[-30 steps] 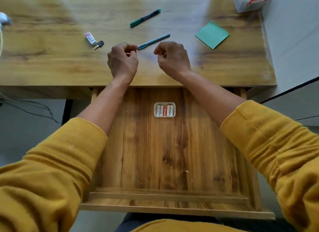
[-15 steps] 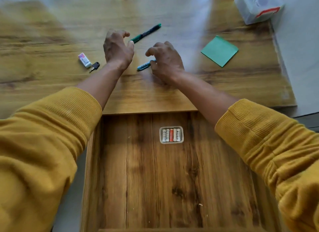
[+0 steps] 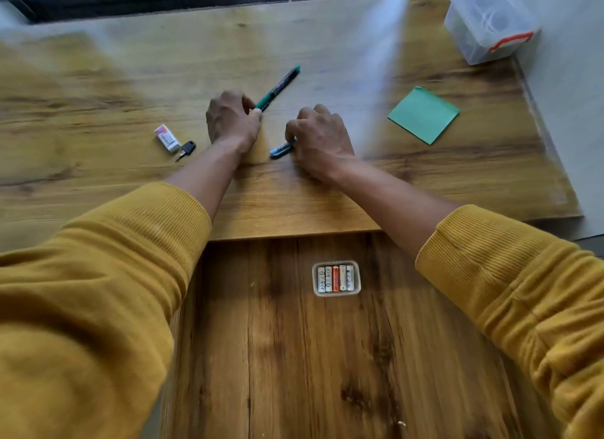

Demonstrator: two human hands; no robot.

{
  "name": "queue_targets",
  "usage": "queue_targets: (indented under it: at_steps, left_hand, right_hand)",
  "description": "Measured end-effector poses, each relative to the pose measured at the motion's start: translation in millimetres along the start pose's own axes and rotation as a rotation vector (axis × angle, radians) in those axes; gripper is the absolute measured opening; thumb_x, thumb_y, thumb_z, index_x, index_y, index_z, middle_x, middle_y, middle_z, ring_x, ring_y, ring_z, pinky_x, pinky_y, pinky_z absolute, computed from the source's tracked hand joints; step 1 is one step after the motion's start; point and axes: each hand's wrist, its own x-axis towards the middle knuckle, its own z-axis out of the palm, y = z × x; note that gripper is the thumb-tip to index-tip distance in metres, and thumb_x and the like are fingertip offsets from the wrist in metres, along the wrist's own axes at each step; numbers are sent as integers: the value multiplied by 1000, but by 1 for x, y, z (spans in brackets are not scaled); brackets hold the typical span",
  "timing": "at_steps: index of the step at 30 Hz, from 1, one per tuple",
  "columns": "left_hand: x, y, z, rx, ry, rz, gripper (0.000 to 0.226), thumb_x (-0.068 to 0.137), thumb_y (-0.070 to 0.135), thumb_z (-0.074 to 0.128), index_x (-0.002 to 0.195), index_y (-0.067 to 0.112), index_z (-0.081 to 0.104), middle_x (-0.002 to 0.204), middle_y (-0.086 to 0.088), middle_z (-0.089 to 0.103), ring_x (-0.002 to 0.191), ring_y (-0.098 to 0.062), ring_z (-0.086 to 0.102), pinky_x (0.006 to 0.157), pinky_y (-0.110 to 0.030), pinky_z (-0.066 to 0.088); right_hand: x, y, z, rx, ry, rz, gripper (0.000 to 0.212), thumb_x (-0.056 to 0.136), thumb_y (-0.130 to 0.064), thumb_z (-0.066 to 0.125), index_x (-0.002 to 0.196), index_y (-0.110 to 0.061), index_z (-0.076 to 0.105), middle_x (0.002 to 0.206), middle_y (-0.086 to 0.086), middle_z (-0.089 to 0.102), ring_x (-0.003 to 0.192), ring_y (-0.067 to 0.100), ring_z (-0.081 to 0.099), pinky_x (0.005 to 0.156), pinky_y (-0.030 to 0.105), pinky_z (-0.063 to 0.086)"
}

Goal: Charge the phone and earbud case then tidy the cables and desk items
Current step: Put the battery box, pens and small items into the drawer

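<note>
Two pens are gripped on the desk (image 3: 327, 210): the green pen (image 3: 278, 87) by the curled left hand (image 3: 232, 118), the blue pen (image 3: 280, 149) by the curled right hand (image 3: 322, 138), above the open drawer (image 3: 261, 357)

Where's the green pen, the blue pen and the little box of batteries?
green pen (image 3: 280, 86), head view, middle of its barrel
blue pen (image 3: 279, 150), head view, its visible end
box of batteries (image 3: 336, 278), head view, the red battery

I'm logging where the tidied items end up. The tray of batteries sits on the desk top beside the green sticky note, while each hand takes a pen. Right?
Not quite. The head view shows the tray of batteries in the open drawer, not on the desk top beside the green sticky note. The left hand and right hand each take a pen.
</note>
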Motion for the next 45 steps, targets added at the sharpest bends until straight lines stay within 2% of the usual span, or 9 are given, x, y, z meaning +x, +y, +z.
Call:
queue_targets:
  at_steps: [7, 11, 15, 21, 26, 30, 36, 41, 45]
  left_hand:
    - [-20, -7, -11, -98, 79, 16, 15, 95, 30, 72, 106, 22, 78, 108, 2, 77, 104, -17, 70, 89, -25, 48]
    - [-46, -6, -40, -301, 180, 26, 17, 92, 26, 73, 106, 21, 80, 99, 7, 78, 95, -9, 73, 95, -28, 57]
    - [-81, -8, -76, -534, 219, 111, 16, 92, 18, 76, 107, 14, 80, 95, 8, 77, 88, -1, 73, 86, -22, 61]
    - [-149, -21, -110, -809, 135, 177, 19, 98, 12, 73, 116, 7, 77, 109, -6, 77, 97, -20, 77, 87, -38, 65]
    - [-196, -46, -105, -814, 54, 82, 20, 96, 18, 78, 116, 19, 76, 109, -7, 77, 95, -24, 78, 81, -46, 66]
    - [-232, -77, -84, -696, 8, -105, 13, 90, 18, 85, 101, 23, 81, 93, 6, 80, 84, -10, 76, 84, -38, 65]
    - [-281, -123, -47, -477, -181, -223, 18, 93, 21, 82, 111, 20, 82, 103, 6, 79, 95, -6, 73, 85, -32, 65]
    - [-298, -146, -22, -339, -238, -253, 19, 93, 19, 82, 111, 16, 82, 104, 7, 76, 84, 7, 64, 69, -3, 51]
    - [-297, -149, -10, -306, -258, -265, 17, 93, 18, 81, 110, 15, 82, 97, 12, 71, 82, 10, 61, 68, -1, 46]
  right_hand:
    - [-15, -4, -2, 30, 105, 84, 21, 96, -11, 61, 107, -25, 73, 112, -1, 67, 114, 27, 55, 87, 40, 43]
    - [-36, -15, -17, 155, 241, 115, 14, 99, -14, 59, 103, -20, 71, 103, 1, 69, 100, 25, 58, 76, 35, 40]
    - [-65, -34, -37, 342, 346, 177, 10, 97, -17, 64, 104, -16, 71, 100, 2, 70, 94, 22, 59, 73, 32, 43]
    - [-130, -71, -58, 642, 413, 294, 9, 94, -15, 74, 103, -13, 74, 95, -2, 75, 87, 12, 70, 76, 21, 54]
    - [-166, -93, -46, 745, 321, 379, 11, 93, -21, 77, 103, -16, 74, 92, -7, 74, 83, 8, 71, 75, 23, 57]
    - [-189, -110, -16, 752, 176, 508, 10, 90, -25, 79, 98, -19, 77, 88, -8, 75, 81, 9, 70, 75, 28, 58]
    - [-221, -128, 42, 728, -73, 595, 9, 91, -24, 78, 97, -21, 73, 87, -6, 71, 80, 9, 68, 67, 27, 58]
    - [-235, -135, 81, 629, -228, 700, 12, 90, -21, 79, 100, -20, 74, 95, -1, 74, 87, 14, 69, 70, 29, 59]
    - [-240, -137, 98, 592, -300, 725, 13, 91, -20, 79, 102, -20, 72, 94, -1, 71, 85, 15, 68, 69, 32, 61]
